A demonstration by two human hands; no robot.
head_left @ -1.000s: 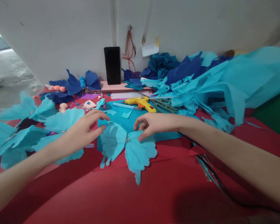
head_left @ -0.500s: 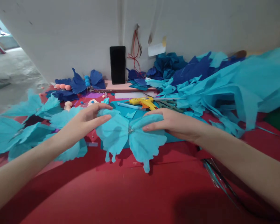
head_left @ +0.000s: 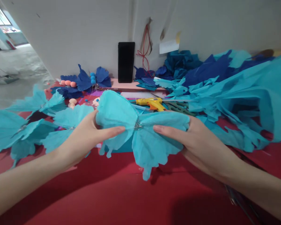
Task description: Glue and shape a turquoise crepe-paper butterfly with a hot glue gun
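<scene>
A light blue paper butterfly (head_left: 152, 140) with a glittery middle is held up over the red table (head_left: 112, 190). My left hand (head_left: 89, 134) grips its left wings, thumb across the front and fingers hidden behind. On the other side, my right hand (head_left: 189, 137) pinches the right wings, its thumb pointing toward the middle and the fingers out of sight behind the paper. Behind the butterfly lie a yellow glue gun (head_left: 152, 103) and a blue sheet, partly covered. More light blue butterflies (head_left: 21, 128) rest to the left of my left hand.
A black phone (head_left: 126, 62) leans upright against the wall. Dark blue butterflies (head_left: 84, 79) and coral beads (head_left: 68, 83) sit at the back left. Light blue paper (head_left: 245, 81) is heaped at the right, with dark blue pieces (head_left: 206, 68) behind. Red cord (head_left: 144, 47) hangs on the wall.
Both hands have closed on the butterfly's wings, thumbs in front. The butterfly has risen closer to me and its left upper wing stands up more. The view has shifted left.
</scene>
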